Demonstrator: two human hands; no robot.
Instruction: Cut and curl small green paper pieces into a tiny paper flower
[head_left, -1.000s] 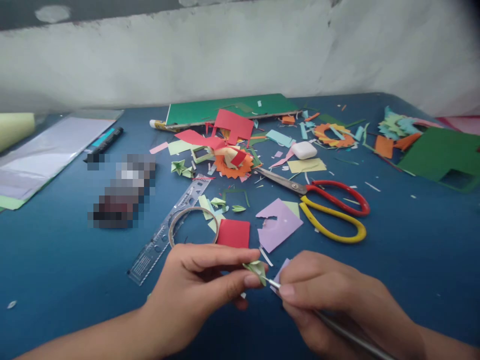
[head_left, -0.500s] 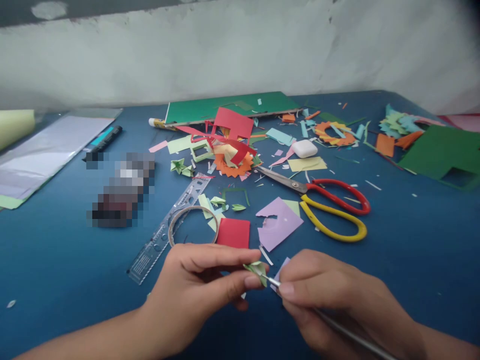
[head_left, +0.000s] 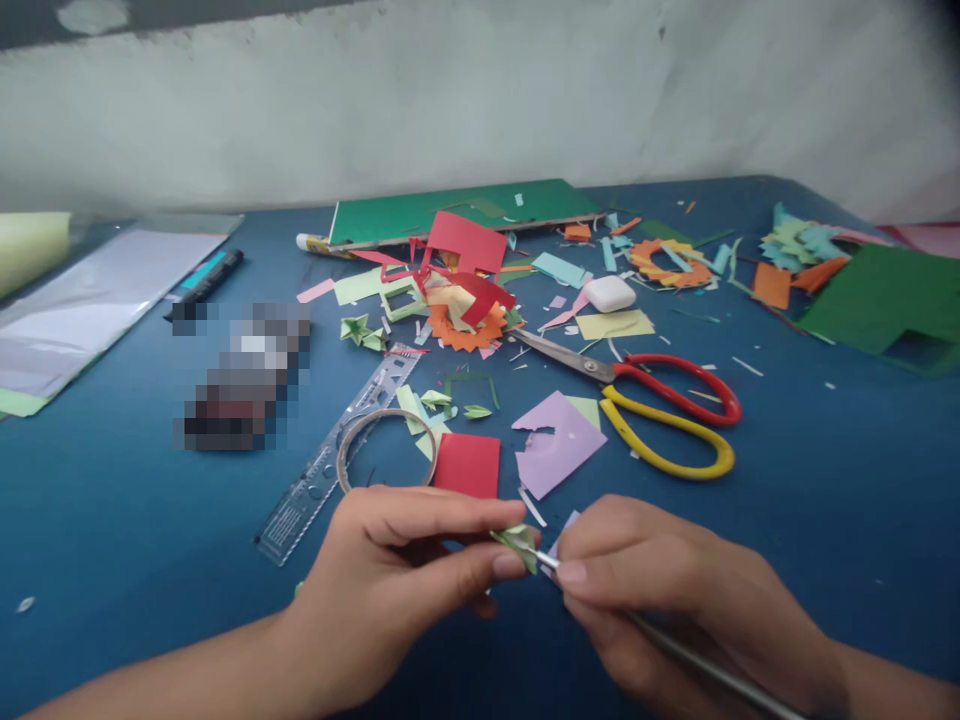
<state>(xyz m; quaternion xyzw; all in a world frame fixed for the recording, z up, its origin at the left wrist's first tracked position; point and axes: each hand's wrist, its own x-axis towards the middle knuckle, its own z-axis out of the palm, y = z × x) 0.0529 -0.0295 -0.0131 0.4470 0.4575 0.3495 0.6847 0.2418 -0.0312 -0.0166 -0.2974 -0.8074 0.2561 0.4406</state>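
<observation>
A small folded light-green paper piece [head_left: 517,542] is pinched between the thumb and forefinger of my left hand [head_left: 405,580]. My right hand [head_left: 667,590] grips a thin metallic pen-like tool [head_left: 697,660], whose fine tip touches the green piece. Just beyond my hands lie a red paper square [head_left: 469,465] and a torn lilac paper [head_left: 559,445]. A roll of tape [head_left: 341,455] rests on a clear ruler [head_left: 300,510], behind my left hand. Small green folded pieces [head_left: 477,411] sit past the red square.
Scissors [head_left: 592,370] with red and yellow handles lie open at centre right. Coloured scraps surround an orange paper ring [head_left: 469,325]. A green board [head_left: 465,213] lies at the back. Left are a blurred-out object [head_left: 251,375], black marker [head_left: 214,285] and plastic-wrapped sheets [head_left: 112,290]; right, dark green paper [head_left: 885,305].
</observation>
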